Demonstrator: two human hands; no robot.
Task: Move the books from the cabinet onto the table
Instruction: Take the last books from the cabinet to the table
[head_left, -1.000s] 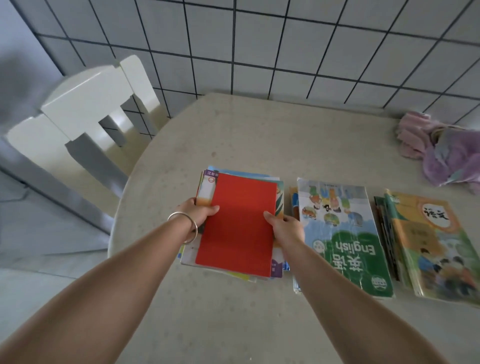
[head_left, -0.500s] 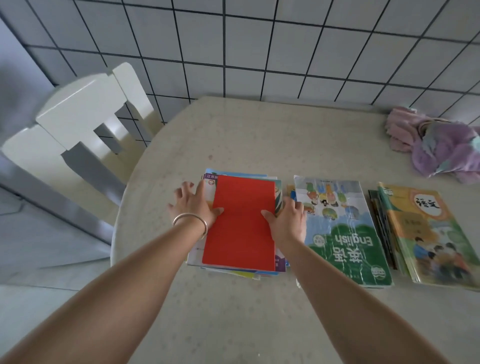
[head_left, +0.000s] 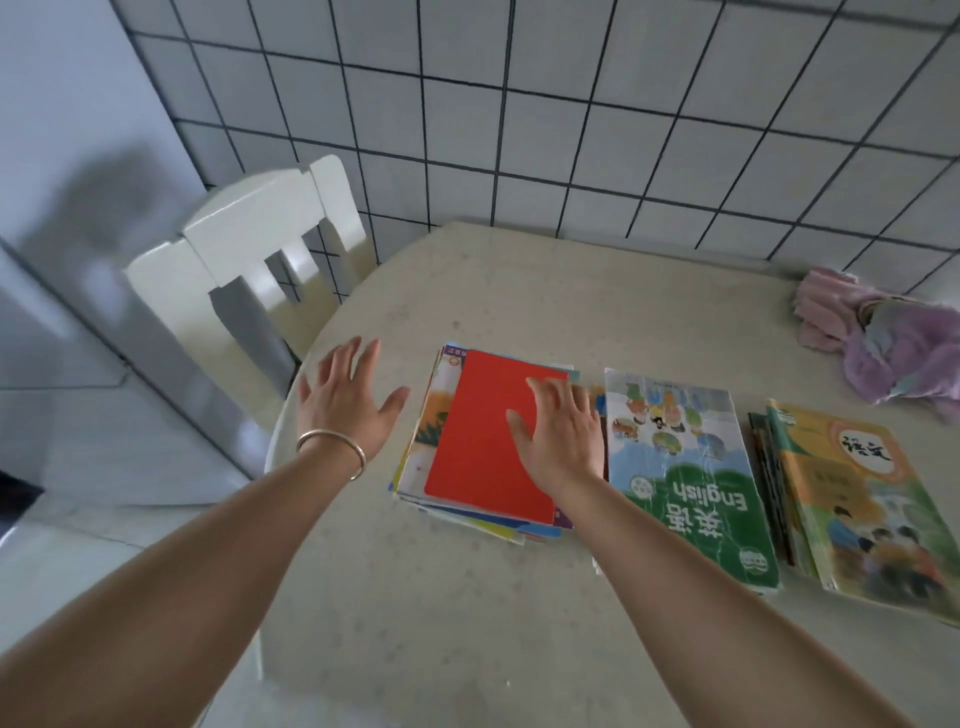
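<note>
Both hands are spread flat with fingers apart, gripping nothing. Left hand, with a thin metal bangle at the wrist, hovers over the table just left of the leftmost stack, clear of it. Right hand lies over the right part of that stack's top red book; whether the palm presses the cover I cannot tell.

3 piles of books sit side by side on the pale, speckled, round-edged table. The red book is a plain, glossy rectangle, its long axis running away from the person and leaning slightly right at the far end. Beneath it, thin colourful books fan out unevenly. The middle book reads "English" upside down, plus Chinese characters, on a blue-green cover. The right book shows 2 Chinese characters in a white circle.

A crumpled pink-purple cloth lies at the far right. A cream chair stands against the tiled wall.
</note>
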